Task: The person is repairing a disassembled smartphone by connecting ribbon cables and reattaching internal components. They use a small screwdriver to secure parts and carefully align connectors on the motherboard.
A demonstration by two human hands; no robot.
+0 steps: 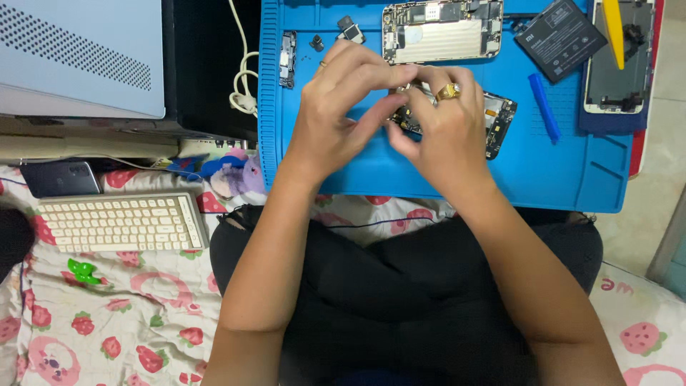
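Observation:
My left hand [336, 114] and my right hand [443, 136] meet over a blue work mat [572, 179]. Both pinch a dark phone circuit board [500, 118], held just above the mat; my fingers hide most of it. A gold ring sits on my right hand. Beyond my hands lies an opened phone frame [441, 30] with its metal inside showing.
On the mat lie a black flat battery [559, 37], a blue pry tool [544, 107], a phone screen part with a yellow pick [619, 57], and small loose parts [287, 58]. To the left are a white keyboard [118, 223], a dark phone [61, 177] and a white cable [244, 86].

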